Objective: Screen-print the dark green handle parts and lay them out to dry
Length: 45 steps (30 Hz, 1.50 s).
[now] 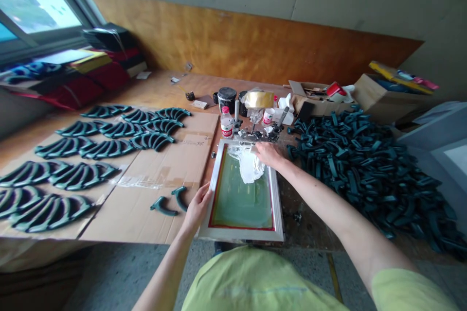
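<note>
A silk-screen frame [278, 204] with a silver rim and green mesh lies in front of me, its far end at a metal hinge clamp [251, 136]. My left hand [199, 204] is closed on the frame's left rim. At the far right part of the mesh, my right hand [270, 154] has its fingers bent at the top of a crumpled white cloth [251, 167], which lies on the mesh. The fingertips are partly hidden against it. Two dark green curved handles [164, 206] lie on the cardboard just left of my left hand.
Rows of dark green handles [73, 175] cover the cardboard sheet [146, 214] on the left. A large pile of green parts [357, 165] is heaped at right. Behind the frame stand a red-capped bottle [226, 124], a black tub [226, 99], a tape roll [260, 99] and cardboard boxes [379, 99].
</note>
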Available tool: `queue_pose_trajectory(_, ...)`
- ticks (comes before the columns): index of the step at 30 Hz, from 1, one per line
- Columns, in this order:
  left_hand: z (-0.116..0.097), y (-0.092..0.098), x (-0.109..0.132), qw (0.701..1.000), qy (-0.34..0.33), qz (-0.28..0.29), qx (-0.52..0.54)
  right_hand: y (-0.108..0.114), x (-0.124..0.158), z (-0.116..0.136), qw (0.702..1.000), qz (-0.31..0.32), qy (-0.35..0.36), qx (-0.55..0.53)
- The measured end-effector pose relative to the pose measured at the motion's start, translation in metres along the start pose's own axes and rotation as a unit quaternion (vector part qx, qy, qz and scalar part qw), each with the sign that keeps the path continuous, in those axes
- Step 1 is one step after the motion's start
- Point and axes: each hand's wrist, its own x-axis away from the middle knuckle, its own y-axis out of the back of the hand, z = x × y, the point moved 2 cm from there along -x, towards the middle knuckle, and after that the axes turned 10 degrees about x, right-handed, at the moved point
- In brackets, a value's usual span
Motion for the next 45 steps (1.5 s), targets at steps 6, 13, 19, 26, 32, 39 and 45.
queue_pose_trajectory(6,-0.005,-0.003,0.003,1.000,-0.015,-0.013,-0.010,-0.004,0.021,0.008,0.997,0.018,-0.070,0.016)
queue_pose_trajectory(13,-0.009,-0.004,0.005,0.999,-0.019,-0.014,-0.031,0.007,0.007,0.025,0.997,0.042,-0.054,-0.036)
queue_pose_trajectory(19,-0.008,-0.004,0.007,0.999,-0.018,-0.022,-0.024,-0.012,0.000,0.022,0.995,-0.046,0.070,-0.061)
queue_pose_trajectory(26,-0.006,-0.003,0.007,0.999,-0.025,-0.032,-0.034,-0.027,0.050,0.005,0.978,-0.036,0.190,-0.082)
queue_pose_trajectory(32,-0.007,-0.004,0.007,0.999,-0.021,-0.027,-0.026,-0.011,0.039,-0.006,0.972,-0.022,0.216,-0.090)
queue_pose_trajectory(39,-0.010,-0.005,0.007,1.000,-0.020,-0.016,-0.003,-0.035,0.061,0.016,0.979,-0.094,0.172,-0.059)
queue_pose_trajectory(45,-0.018,-0.005,0.011,1.000,-0.002,-0.016,0.017,-0.014,0.047,0.000,0.977,-0.070,0.164,-0.118)
